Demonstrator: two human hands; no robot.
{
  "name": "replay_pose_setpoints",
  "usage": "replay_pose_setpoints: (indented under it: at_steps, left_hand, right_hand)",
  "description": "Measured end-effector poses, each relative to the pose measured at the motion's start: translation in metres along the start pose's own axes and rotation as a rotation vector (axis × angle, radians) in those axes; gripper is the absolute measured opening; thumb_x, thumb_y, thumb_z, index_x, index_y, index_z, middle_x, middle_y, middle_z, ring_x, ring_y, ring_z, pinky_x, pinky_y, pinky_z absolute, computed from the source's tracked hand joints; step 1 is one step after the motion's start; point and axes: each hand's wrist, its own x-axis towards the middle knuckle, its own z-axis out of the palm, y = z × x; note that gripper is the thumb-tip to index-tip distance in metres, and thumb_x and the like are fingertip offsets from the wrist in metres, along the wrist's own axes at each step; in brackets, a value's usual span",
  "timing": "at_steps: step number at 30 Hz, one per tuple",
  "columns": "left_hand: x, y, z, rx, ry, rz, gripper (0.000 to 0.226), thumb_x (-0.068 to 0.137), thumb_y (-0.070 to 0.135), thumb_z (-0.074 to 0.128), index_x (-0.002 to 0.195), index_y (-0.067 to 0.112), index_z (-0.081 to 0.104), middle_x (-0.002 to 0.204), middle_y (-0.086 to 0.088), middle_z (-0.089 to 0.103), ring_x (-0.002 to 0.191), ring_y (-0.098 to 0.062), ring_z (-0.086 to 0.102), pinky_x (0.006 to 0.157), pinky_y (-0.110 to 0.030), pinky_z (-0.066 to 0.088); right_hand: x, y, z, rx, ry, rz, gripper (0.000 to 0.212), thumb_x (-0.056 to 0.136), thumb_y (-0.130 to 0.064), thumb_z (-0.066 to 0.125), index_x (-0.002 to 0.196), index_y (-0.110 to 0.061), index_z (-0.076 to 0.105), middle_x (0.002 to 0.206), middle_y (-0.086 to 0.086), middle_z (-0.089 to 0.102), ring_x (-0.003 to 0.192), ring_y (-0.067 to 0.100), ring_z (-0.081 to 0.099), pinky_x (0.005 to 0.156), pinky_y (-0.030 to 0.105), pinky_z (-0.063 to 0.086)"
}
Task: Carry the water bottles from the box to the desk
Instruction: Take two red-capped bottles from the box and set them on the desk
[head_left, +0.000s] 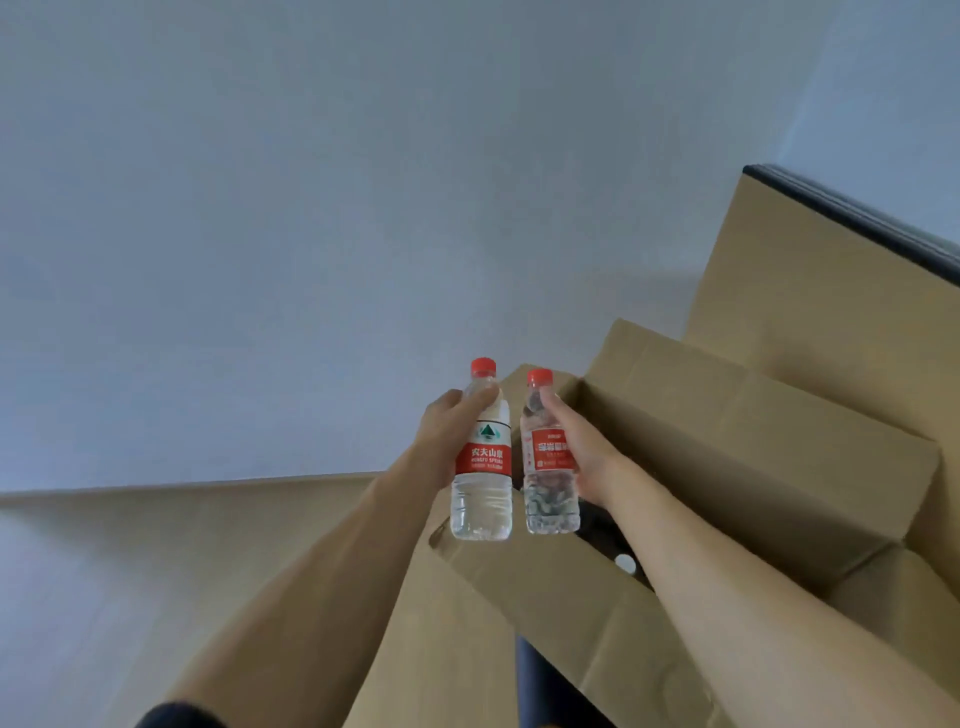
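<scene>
You held two clear plastic water bottles upright in front of you, side by side, one in each hand, above the near corner of an open cardboard box (753, 467). Your left hand (447, 436) gripped the left bottle (482, 467) around its upper body, with your thumb curled over the shoulder just below the red cap. This bottle carried a red label with white lettering and a small green triangle above it. Your right hand (576, 441) gripped the right bottle (551, 467) from its right side, fingers wrapped behind it and your thumb pressed near the neck. This bottle was slightly shorter, also red-capped, with a paler red and white label. The two bottles stood just beside each other, nearly touching, both raised clear of the box.

The box sat below and to the right, its flaps folded outward, the interior dark. A small round white shape (625, 563) showed inside near your right forearm; what it was could not be told. Behind the box, at the far right, ran a dark edge (857, 218). A plain pale wall (311, 208) filled the upper view, and a light wood-toned floor (130, 571) lay at the lower left.
</scene>
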Motion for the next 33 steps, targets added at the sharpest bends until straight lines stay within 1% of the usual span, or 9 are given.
replay_pose_setpoints:
  at_steps: [4, 9, 12, 15, 21, 25, 29, 30, 33]
  left_hand:
    - [-0.016, -0.001, -0.062, -0.02, 0.094, -0.018, 0.04, 0.094, 0.042, 0.067, 0.119, 0.012, 0.059, 0.108, -0.016, 0.072, 0.094, -0.034, 0.074, 0.088, -0.052, 0.06]
    - [-0.036, -0.014, -0.155, -0.084, 0.216, -0.01, 0.043, 0.098, 0.041, 0.061, 0.127, 0.011, 0.053, 0.115, -0.018, 0.068, 0.098, -0.034, 0.072, 0.088, -0.05, 0.06]
    - [-0.053, -0.024, -0.214, -0.137, 0.289, -0.028, 0.044, 0.099, 0.041, 0.059, 0.129, 0.01, 0.05, 0.113, -0.02, 0.068, 0.091, -0.033, 0.072, 0.082, -0.045, 0.061]
    - [-0.072, -0.034, -0.272, -0.183, 0.346, -0.062, 0.048, 0.1, 0.046, 0.058, 0.128, 0.007, 0.052, 0.113, -0.023, 0.07, 0.096, -0.036, 0.073, 0.088, -0.049, 0.06]
    - [-0.117, -0.057, -0.379, -0.318, 0.443, -0.07, 0.054, 0.089, 0.04, 0.076, 0.121, 0.002, 0.056, 0.113, -0.024, 0.071, 0.088, -0.035, 0.073, 0.091, -0.053, 0.059]
    - [-0.148, -0.074, -0.439, -0.381, 0.52, -0.049, 0.054, 0.086, 0.031, 0.079, 0.125, 0.003, 0.054, 0.109, -0.022, 0.07, 0.081, -0.031, 0.072, 0.081, -0.047, 0.062]
    - [-0.178, -0.091, -0.487, -0.437, 0.676, -0.038, 0.044, 0.086, 0.029, 0.08, 0.117, 0.011, 0.054, 0.097, -0.014, 0.071, 0.064, -0.022, 0.074, 0.057, -0.035, 0.061]
    - [-0.185, -0.096, -0.497, -0.444, 0.728, -0.034, 0.041, 0.085, 0.029, 0.081, 0.114, 0.013, 0.056, 0.096, -0.014, 0.071, 0.064, -0.022, 0.074, 0.056, -0.034, 0.06]
    - [-0.205, -0.111, -0.524, -0.441, 0.851, -0.033, 0.04, 0.083, 0.031, 0.082, 0.111, 0.016, 0.059, 0.101, -0.014, 0.072, 0.082, -0.028, 0.075, 0.07, -0.04, 0.063]
  right_hand:
    - [0.018, 0.007, 0.062, -0.01, -0.143, 0.041, 0.068, 0.091, -0.066, 0.055, 0.123, -0.006, 0.059, 0.117, 0.018, 0.064, 0.098, 0.034, 0.065, 0.093, 0.045, 0.048]
    - [0.044, 0.029, 0.154, -0.025, -0.288, 0.094, 0.072, 0.094, -0.06, 0.055, 0.14, -0.005, 0.052, 0.121, 0.022, 0.059, 0.111, 0.037, 0.057, 0.113, 0.055, 0.038]
    - [0.054, 0.049, 0.215, -0.068, -0.346, 0.127, 0.076, 0.092, -0.061, 0.058, 0.14, -0.004, 0.051, 0.115, 0.022, 0.059, 0.106, 0.037, 0.058, 0.111, 0.054, 0.039]
    - [0.061, 0.07, 0.275, -0.139, -0.404, 0.17, 0.074, 0.091, -0.066, 0.056, 0.137, -0.008, 0.055, 0.117, 0.022, 0.066, 0.107, 0.038, 0.064, 0.108, 0.058, 0.044]
    - [0.068, 0.11, 0.39, -0.245, -0.517, 0.23, 0.078, 0.091, -0.071, 0.051, 0.136, -0.008, 0.057, 0.133, 0.025, 0.062, 0.125, 0.043, 0.059, 0.111, 0.06, 0.04]
    - [0.07, 0.134, 0.456, -0.33, -0.558, 0.233, 0.076, 0.092, -0.07, 0.05, 0.135, -0.008, 0.057, 0.13, 0.024, 0.064, 0.124, 0.043, 0.059, 0.11, 0.061, 0.041]
    - [0.069, 0.157, 0.512, -0.425, -0.61, 0.267, 0.075, 0.092, -0.072, 0.047, 0.135, -0.01, 0.057, 0.132, 0.026, 0.062, 0.127, 0.045, 0.056, 0.111, 0.064, 0.038]
    - [0.068, 0.163, 0.524, -0.446, -0.626, 0.28, 0.075, 0.092, -0.072, 0.046, 0.135, -0.011, 0.057, 0.131, 0.026, 0.063, 0.125, 0.045, 0.058, 0.111, 0.063, 0.039]
    - [0.066, 0.177, 0.56, -0.5, -0.676, 0.285, 0.07, 0.095, -0.07, 0.044, 0.136, -0.015, 0.055, 0.123, 0.022, 0.068, 0.115, 0.04, 0.066, 0.109, 0.06, 0.042]
